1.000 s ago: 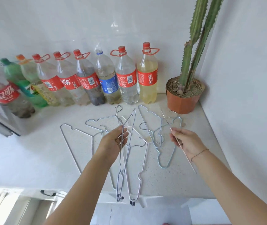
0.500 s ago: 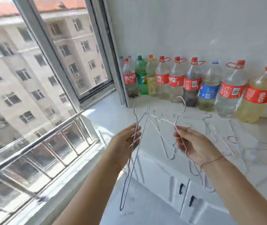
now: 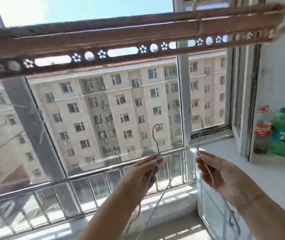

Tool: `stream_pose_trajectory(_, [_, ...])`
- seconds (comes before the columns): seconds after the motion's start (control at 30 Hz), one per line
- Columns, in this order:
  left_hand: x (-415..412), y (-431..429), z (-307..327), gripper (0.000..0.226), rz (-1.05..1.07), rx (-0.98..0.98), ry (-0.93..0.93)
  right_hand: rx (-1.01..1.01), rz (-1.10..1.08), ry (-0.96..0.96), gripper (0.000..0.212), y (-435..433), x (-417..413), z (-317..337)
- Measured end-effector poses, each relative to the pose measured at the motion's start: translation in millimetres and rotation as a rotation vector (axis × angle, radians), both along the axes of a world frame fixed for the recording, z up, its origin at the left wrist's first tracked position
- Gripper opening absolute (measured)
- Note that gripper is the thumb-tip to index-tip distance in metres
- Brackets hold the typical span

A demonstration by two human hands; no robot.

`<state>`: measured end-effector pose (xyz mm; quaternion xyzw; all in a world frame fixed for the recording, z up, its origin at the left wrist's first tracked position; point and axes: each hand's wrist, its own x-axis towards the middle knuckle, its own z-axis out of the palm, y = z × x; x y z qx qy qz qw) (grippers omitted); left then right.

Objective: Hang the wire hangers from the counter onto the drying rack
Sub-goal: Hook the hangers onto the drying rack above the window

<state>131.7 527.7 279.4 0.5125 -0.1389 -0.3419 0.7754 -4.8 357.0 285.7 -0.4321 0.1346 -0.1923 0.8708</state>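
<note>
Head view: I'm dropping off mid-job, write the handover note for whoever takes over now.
Left hand grips one wire hanger, hook upward.
Right hand holds a second hanger.
Both are below the drying rack bar overhead; nothing hangs on its visible stretch.
Done: two hangers picked up.
Left: hook both onto the bar.
Counter is to the right, mostly out of view.

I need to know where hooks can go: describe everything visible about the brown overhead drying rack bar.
The brown, metal-looking drying rack bar runs overhead across the whole view, rising toward the right, in front of the window. It looks like stacked rails, with a joint near its right end. Its lower strip carries a row of cut-outs: round holes, flower shapes and long slots. It is motion-blurred. Nothing visible hangs on it or touches it.
</note>
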Motion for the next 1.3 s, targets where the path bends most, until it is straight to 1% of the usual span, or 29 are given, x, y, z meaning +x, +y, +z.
stream_pose_trajectory(0.1, [8,37,29,0.021,0.113,-0.047,-0.016,-0.083,0.114,-0.033,0.028,20,30,29])
stream_pose_trajectory(0.2, [19,64,55,0.026,0.207,-0.051,-0.087,-0.142,0.177,-0.068,0.024,38,60,57])
stream_pose_trajectory(0.23, [23,70,65,0.026,0.229,-0.068,-0.100,-0.152,0.188,-0.085,0.025,43,71,66])
stream_pose_trajectory(0.3, [34,79,87,0.017,0.279,-0.111,-0.091,-0.180,0.210,-0.125,0.026,54,89,86])
stream_pose_trajectory(0.4, [50,85,123,0.010,0.376,-0.133,-0.089,-0.212,0.230,-0.174,0.019,67,114,116])
stream_pose_trajectory(0.47, [62,86,144,0.009,0.416,-0.165,-0.106,-0.237,0.232,-0.191,0.015,74,133,134])
stream_pose_trajectory(0.57, [78,89,167,0.015,0.453,-0.237,-0.129,-0.259,0.239,-0.217,0.009,80,163,157])
stream_pose_trajectory(0.63, [89,91,178,0.013,0.482,-0.266,-0.145,-0.272,0.241,-0.213,0.006,83,181,168])
stream_pose_trajectory(0.7, [99,92,185,0.009,0.515,-0.284,-0.152,-0.290,0.241,-0.196,0.006,86,196,174])
stream_pose_trajectory(0.8, [112,93,191,0.015,0.575,-0.283,-0.166,-0.303,0.250,-0.180,0.005,92,213,180])
stream_pose_trajectory(0.9, [123,94,193,0.012,0.588,-0.295,-0.159,-0.349,0.249,-0.164,0.004,97,227,183])
stream_pose_trajectory(1.0, [135,94,191,0.011,0.604,-0.284,-0.130,-0.389,0.239,-0.146,0.010,100,240,183])
stream_pose_trajectory(1.13, [147,95,185,0.005,0.611,-0.290,-0.119,-0.415,0.265,-0.135,0.009,104,251,184])
stream_pose_trajectory(1.3, [160,96,175,0.006,0.611,-0.281,-0.070,-0.363,0.273,-0.102,0.010,104,266,171])
